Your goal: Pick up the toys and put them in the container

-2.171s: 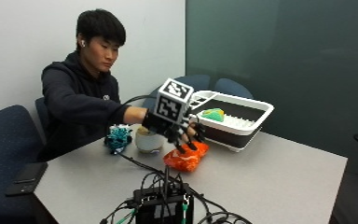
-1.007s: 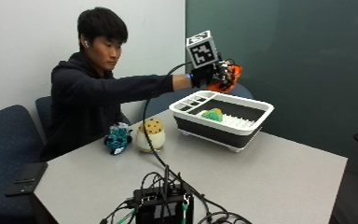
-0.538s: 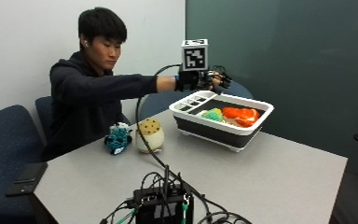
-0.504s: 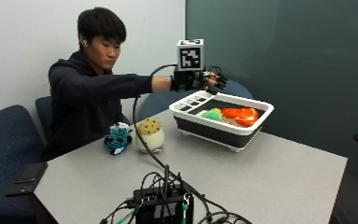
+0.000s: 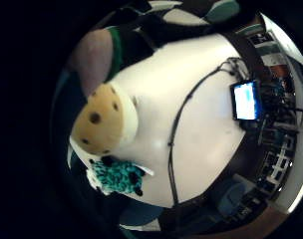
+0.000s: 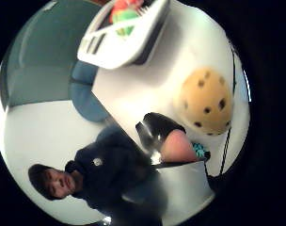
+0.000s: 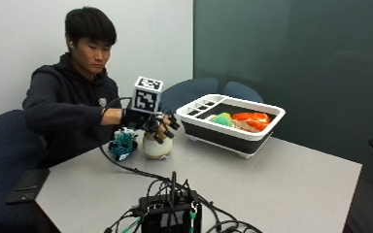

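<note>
My gloved right hand [image 7: 151, 121] hovers just over a cream toy with dark spots [image 7: 157, 146], fingers spread and pointing down, nothing held. A teal plush toy [image 7: 123, 144] stands right beside that toy on the grey table [image 7: 270, 179]. The white and black container [image 7: 235, 133] stands further along the table and holds an orange toy [image 7: 251, 120] and a green one [image 7: 222, 119]. The palm views show the spotted toy [image 5: 104, 122] [image 6: 206, 101] close below, the teal toy [image 5: 116, 177] next to it, and the container [image 6: 124, 37] beyond.
A black box with a tangle of cables [image 7: 170, 213] sits at the table's near edge, and one cable [image 7: 125, 165] runs from it to my hand. Blue chairs [image 7: 193, 92] stand behind the container. A phone [image 7: 25, 184] lies on the near chair.
The hand lifted the orange toy from the table, carried it over the container and let it go inside. It has since come back down over the spotted toy.
</note>
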Motion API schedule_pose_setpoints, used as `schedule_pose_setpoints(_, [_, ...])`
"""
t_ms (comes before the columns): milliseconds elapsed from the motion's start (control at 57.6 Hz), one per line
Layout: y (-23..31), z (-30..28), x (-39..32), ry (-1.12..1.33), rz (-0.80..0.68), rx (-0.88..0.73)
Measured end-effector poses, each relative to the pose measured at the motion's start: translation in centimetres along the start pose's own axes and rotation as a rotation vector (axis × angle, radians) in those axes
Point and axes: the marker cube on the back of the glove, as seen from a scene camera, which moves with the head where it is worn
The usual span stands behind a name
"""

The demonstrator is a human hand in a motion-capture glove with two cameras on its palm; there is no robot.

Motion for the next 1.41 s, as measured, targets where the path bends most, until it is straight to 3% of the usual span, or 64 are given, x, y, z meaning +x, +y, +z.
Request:
schedule_pose_setpoints(122, [1.9,7.2,-3.7,0.167,-0.135,-0.071])
schedule_pose_setpoints(226, [0.8,8.1,-4.0,0.261,-0.143,0.062])
schedule_pose_setpoints(399, [-1.0,8.2,-4.7,0.138,-0.217,0.156])
schedule_pose_setpoints(538, [-2.0,5.6,-5.0,0.032,-0.195,0.158])
schedule_pose_setpoints(781, [-4.1,-8.3,-7.9,-0.062,-0.190,0.425])
schedule_pose_setpoints(955, [-10.4,-16.0,-10.1,-0.247,-0.099,0.589])
schedule_pose_setpoints(1216, [-17.5,-11.0,-12.0,-0.207,0.015,0.545])
schedule_pose_setpoints(1302, [-17.9,-8.7,-12.4,-0.179,0.026,0.451])
schedule_pose_setpoints(1407, [-16.4,-9.4,-9.9,-0.208,0.030,0.452])
